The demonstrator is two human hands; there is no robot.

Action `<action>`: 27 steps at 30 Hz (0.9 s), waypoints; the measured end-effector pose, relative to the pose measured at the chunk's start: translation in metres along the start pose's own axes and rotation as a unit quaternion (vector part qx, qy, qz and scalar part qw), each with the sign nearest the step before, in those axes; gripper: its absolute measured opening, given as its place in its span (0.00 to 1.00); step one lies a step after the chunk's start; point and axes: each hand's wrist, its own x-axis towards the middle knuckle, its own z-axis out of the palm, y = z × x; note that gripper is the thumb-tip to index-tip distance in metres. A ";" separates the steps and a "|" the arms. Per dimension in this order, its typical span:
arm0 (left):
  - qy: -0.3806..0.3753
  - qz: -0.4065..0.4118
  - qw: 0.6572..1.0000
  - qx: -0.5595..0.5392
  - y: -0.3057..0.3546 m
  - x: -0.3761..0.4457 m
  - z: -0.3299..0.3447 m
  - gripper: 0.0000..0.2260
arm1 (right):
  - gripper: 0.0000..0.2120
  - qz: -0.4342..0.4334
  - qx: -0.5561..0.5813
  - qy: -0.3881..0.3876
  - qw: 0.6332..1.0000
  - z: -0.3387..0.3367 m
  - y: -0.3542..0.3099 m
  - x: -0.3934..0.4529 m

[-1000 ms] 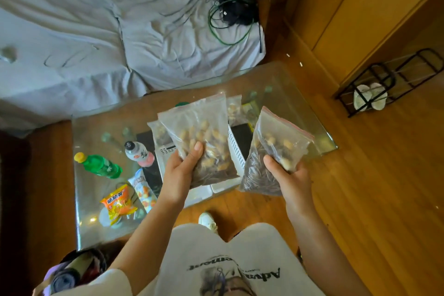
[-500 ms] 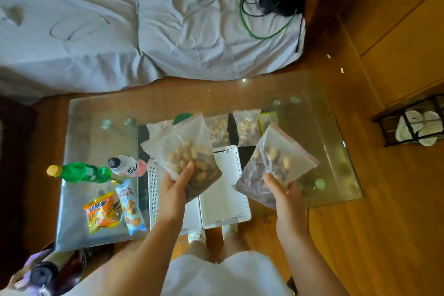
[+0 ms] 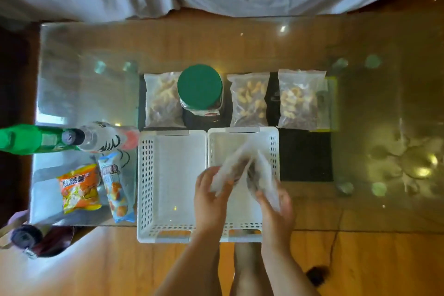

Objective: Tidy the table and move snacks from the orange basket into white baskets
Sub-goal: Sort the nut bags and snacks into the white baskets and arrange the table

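Both hands work over the right-hand white basket (image 3: 242, 142), low in the centre of the frame. The left hand (image 3: 211, 193) grips one clear snack bag (image 3: 230, 170) by its lower edge, fingers curled round the plastic. The right hand (image 3: 276, 202) grips a second clear snack bag (image 3: 263, 175) the same way. The two bags lean together at their tops above the basket floor; motion blur hides their contents.

The left-hand white basket (image 3: 171, 175) sits directly beside the first, walls touching. Both baskets rest at the near edge of the glass table (image 3: 360, 127).

Behind the baskets, in a row across the centre of the frame: a nut bag (image 3: 162, 100), a green-lidded jar (image 3: 200, 89), a second nut bag (image 3: 249, 101), and a third nut bag (image 3: 300, 101).

At the left of the frame lie a green bottle (image 3: 28, 138), a clear bottle (image 3: 101, 138), an orange snack packet (image 3: 79, 188) and a blue snack packet (image 3: 116, 187).
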 end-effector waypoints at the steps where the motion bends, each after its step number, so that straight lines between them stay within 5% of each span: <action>1: 0.024 0.012 0.999 0.038 -0.005 0.002 0.001 0.11 | 0.15 -0.009 -0.010 0.000 1.000 0.000 0.005 0.002; 4: 0.060 0.014 0.993 0.104 -0.011 0.009 -0.002 0.14 | 0.16 -0.083 -0.081 0.019 0.993 -0.011 0.010 0.004; 9: 0.016 0.112 0.966 0.231 0.004 0.022 -0.002 0.16 | 0.18 -0.249 -0.237 -0.024 0.939 -0.010 -0.010 0.019; 12: -0.046 0.145 0.937 0.314 0.016 0.027 0.005 0.08 | 0.15 -0.296 -0.322 -0.075 0.896 0.000 -0.020 0.029; 18: 0.060 -0.005 0.974 0.219 0.028 0.043 -0.016 0.07 | 0.08 -0.202 -0.247 0.058 0.946 -0.021 -0.025 0.055; 23: -0.085 0.013 0.961 0.262 0.028 0.006 0.005 0.14 | 0.07 -0.245 -0.271 -0.059 0.929 0.002 -0.021 0.017; 27: -0.038 0.048 0.967 0.247 0.027 -0.010 0.005 0.14 | 0.05 -0.267 -0.218 -0.014 0.939 -0.006 -0.029 0.000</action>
